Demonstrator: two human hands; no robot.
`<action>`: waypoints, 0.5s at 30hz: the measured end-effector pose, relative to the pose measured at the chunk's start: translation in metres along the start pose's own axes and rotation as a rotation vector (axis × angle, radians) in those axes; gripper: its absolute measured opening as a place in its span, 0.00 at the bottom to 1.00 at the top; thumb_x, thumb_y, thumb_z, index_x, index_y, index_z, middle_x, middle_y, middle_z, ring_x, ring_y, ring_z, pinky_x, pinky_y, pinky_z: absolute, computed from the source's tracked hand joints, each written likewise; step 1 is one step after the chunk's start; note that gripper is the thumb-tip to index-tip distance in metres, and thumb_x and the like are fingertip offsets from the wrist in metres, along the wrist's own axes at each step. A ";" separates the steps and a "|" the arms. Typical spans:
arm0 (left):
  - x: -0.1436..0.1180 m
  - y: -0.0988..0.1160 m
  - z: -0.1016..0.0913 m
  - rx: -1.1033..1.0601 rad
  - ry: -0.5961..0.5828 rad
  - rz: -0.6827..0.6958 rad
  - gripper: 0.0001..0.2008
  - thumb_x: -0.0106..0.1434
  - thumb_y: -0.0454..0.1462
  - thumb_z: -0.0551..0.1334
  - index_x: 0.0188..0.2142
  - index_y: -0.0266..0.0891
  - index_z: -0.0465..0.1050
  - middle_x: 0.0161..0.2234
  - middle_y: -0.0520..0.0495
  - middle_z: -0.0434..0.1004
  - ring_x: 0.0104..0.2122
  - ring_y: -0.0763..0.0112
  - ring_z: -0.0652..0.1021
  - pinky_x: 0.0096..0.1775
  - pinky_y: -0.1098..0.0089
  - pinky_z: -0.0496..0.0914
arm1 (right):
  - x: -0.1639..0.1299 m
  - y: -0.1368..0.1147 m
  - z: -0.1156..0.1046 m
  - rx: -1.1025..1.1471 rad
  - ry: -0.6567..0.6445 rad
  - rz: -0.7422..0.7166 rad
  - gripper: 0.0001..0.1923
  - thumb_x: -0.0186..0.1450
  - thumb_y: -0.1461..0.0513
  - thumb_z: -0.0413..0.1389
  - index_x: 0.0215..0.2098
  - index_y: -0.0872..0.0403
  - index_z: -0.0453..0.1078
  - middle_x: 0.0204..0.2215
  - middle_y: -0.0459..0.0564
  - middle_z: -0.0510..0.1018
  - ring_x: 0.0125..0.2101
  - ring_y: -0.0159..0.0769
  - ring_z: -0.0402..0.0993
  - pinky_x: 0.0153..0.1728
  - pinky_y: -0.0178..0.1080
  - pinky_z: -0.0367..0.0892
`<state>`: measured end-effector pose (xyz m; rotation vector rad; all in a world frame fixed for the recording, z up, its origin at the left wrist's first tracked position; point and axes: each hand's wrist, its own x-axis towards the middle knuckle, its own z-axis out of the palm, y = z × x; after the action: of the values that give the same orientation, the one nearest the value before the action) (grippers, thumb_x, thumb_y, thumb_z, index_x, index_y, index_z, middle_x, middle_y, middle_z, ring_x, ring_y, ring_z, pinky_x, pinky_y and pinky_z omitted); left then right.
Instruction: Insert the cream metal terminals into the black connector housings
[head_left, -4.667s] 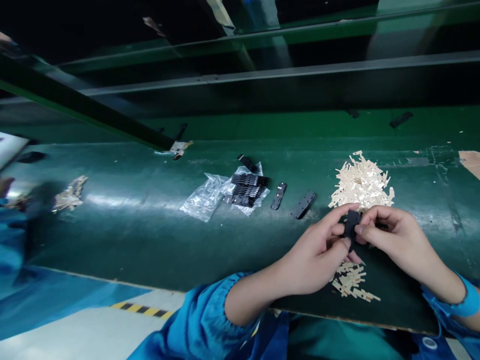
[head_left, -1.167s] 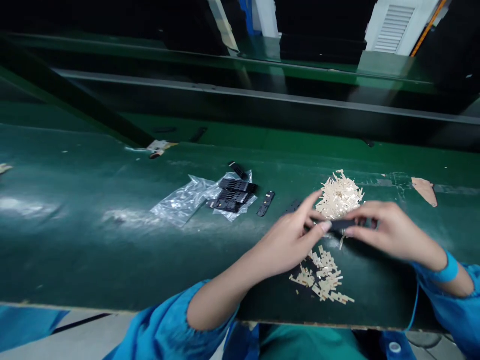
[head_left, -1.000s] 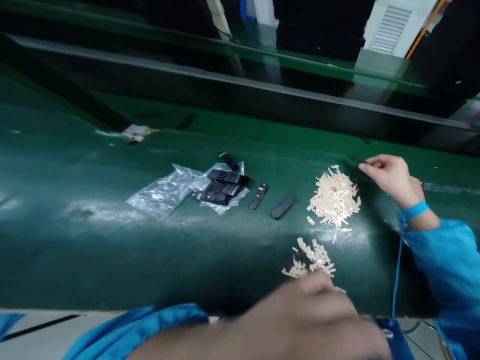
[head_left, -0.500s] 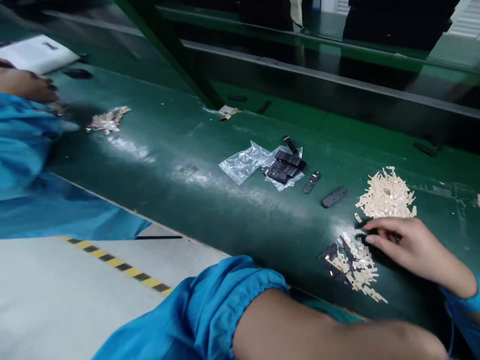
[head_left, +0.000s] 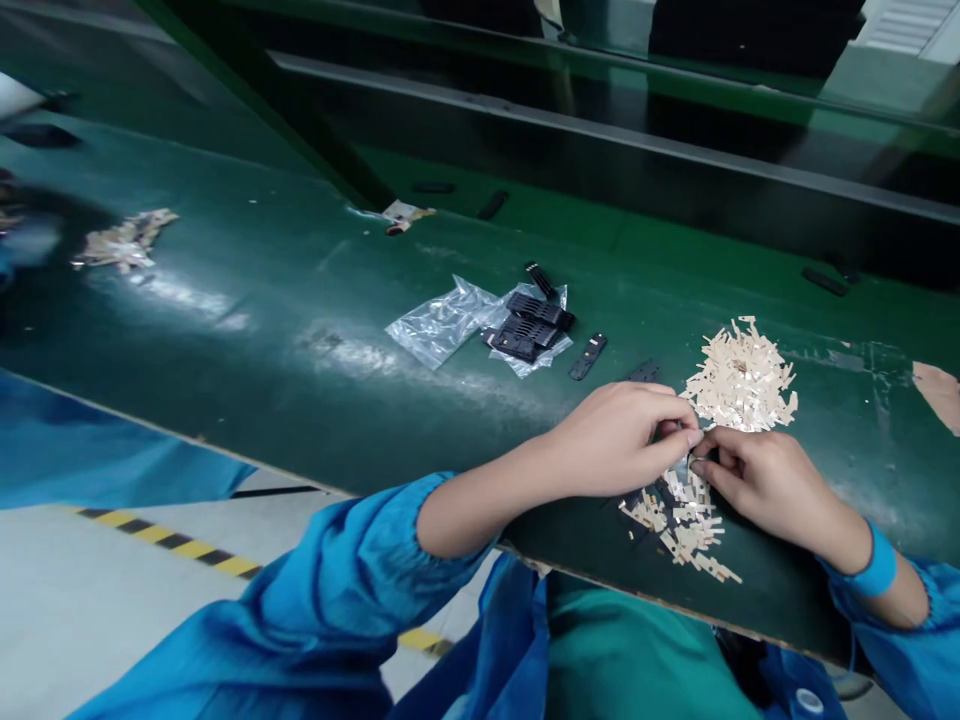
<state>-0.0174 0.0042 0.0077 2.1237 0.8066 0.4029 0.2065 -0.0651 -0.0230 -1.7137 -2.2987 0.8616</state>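
Left hand [head_left: 622, 440]: back over the tabletop [head_left: 300, 330] near its near edge, where half a second ago only the forearm crossed the bottom of the view; fingers now curled together, tips meeting the right hand's.
Right hand [head_left: 757, 480]: shifted slightly toward the left hand since half a second ago, no longer flat and reaching; fingers now pinched together.
Held piece [head_left: 686, 462]: small, mostly hidden between both sets of fingertips, pinched from either side; kind not clear.
Small tan pile [head_left: 686, 525]: directly beneath the hands, close to the near edge, unchanged in spread.
Large tan pile [head_left: 742, 378]: just beyond the hands toward the far edge, undisturbed.
Black strip [head_left: 588, 357]: lying loose left of the large pile, same spot as before.
Second black strip [head_left: 643, 372]: now half covered by the left hand, earlier fully visible.
Plastic bag [head_left: 442, 322]: mid-tabletop, stack of black parts [head_left: 531, 325] on its right end, unmoved.
Other person's sleeve [head_left: 22, 245]: blurred at the left edge, beside another tan heap [head_left: 120, 243].
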 end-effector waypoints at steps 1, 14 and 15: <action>0.003 0.000 0.001 0.006 -0.003 0.002 0.10 0.68 0.35 0.59 0.36 0.38 0.81 0.28 0.52 0.73 0.29 0.72 0.73 0.33 0.70 0.64 | 0.000 0.000 0.000 0.035 0.008 0.005 0.05 0.68 0.60 0.57 0.36 0.50 0.75 0.17 0.40 0.69 0.19 0.33 0.65 0.24 0.36 0.53; 0.014 -0.011 0.019 -0.135 -0.203 0.032 0.10 0.65 0.36 0.62 0.27 0.38 0.77 0.24 0.53 0.74 0.27 0.74 0.73 0.31 0.71 0.62 | -0.006 0.001 -0.004 0.793 0.191 0.198 0.11 0.63 0.54 0.66 0.35 0.54 0.77 0.18 0.39 0.66 0.19 0.30 0.58 0.21 0.34 0.55; 0.013 -0.011 0.019 -0.113 -0.227 0.038 0.09 0.63 0.35 0.62 0.26 0.39 0.75 0.23 0.54 0.72 0.26 0.75 0.72 0.30 0.71 0.61 | -0.007 0.002 -0.004 0.782 0.140 0.187 0.10 0.64 0.55 0.65 0.36 0.54 0.77 0.19 0.40 0.66 0.20 0.30 0.59 0.22 0.34 0.55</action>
<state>-0.0017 0.0070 -0.0129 2.0375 0.6004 0.2165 0.2121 -0.0693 -0.0188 -1.5447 -1.4176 1.3793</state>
